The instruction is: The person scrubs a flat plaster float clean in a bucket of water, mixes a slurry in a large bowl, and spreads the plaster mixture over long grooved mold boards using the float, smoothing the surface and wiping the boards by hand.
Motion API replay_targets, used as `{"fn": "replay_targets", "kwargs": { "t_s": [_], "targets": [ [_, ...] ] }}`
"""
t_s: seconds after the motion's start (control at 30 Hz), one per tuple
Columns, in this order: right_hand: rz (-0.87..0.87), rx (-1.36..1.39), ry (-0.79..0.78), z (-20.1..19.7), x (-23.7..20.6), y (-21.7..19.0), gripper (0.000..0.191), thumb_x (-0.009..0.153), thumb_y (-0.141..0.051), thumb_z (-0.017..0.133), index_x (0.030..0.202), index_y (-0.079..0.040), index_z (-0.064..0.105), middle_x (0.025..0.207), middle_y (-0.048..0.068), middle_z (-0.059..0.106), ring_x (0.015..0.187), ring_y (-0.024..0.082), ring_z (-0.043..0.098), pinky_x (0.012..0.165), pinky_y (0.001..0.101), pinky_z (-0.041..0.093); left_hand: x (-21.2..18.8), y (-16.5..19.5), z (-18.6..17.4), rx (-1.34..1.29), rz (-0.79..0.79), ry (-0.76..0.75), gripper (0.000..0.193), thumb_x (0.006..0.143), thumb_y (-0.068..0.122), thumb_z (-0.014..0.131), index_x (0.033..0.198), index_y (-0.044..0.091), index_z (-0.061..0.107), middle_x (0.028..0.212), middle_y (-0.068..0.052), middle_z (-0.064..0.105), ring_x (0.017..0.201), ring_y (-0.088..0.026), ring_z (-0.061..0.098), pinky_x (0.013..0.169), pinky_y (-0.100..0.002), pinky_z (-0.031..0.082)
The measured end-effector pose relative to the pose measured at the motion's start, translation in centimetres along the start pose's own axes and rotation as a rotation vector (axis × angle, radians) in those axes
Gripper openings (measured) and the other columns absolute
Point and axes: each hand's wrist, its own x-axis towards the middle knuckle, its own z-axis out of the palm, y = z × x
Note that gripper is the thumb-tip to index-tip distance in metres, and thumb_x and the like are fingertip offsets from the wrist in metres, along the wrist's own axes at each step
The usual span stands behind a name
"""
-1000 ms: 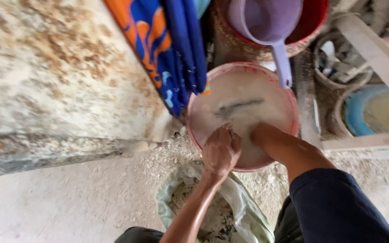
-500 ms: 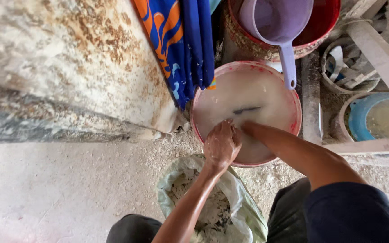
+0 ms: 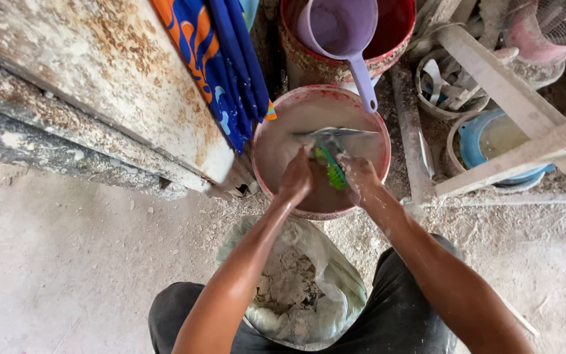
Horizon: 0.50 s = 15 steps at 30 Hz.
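Head view looks down on a green-handled trowel (image 3: 333,154), wet and grey-bladed, held over a red bucket (image 3: 264,172) of cloudy water. Both hands, left (image 3: 296,178) and right (image 3: 360,178), are closed on its handle. Rinsing looks to be the step; scrubbing the blade seems due. A purple scoop (image 3: 342,29) rests behind, a powder sack (image 3: 296,288) nearer.

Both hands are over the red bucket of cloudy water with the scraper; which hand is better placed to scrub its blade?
Probably the left hand: the right hand seems to grip the green-handled scraper, leaving the left free.
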Motion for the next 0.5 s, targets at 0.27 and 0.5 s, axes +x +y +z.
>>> {"fn": "replay_targets", "kwargs": {
  "t_s": [0.27, 0.5],
  "targets": [
    [-0.524, -0.768, 0.289, 3.1, -1.6, -1.6, 0.067, 0.071, -0.046, 0.088, 0.117, -0.001, 0.069, 0.095, 0.011, 0.075, 0.081, 0.022, 0.073, 0.072, 0.04, 0.059, 2.4, 1.3, -1.1, 0.446, -0.069, -0.334, 0.042, 0.096, 0.018, 0.052, 0.135, 0.005, 0.054, 0.122, -0.021, 0.066, 0.114, -0.04, 0.062, 0.102, -0.051, 0.046],
    [-0.781, -1.046, 0.258, 4.5, -3.2, 0.3, 0.07, 0.078, -0.048, 0.085, 0.117, 0.008, 0.066, 0.099, 0.026, 0.072, 0.09, 0.036, 0.073, 0.075, 0.0457, 0.058, 0.0, 0.5, 1.1, 0.704, 0.111, -0.551, 0.038, 0.095, 0.019, 0.055, 0.131, 0.011, 0.059, 0.124, -0.013, 0.066, 0.118, -0.033, 0.059, 0.108, -0.047, 0.04]
  ]
}}
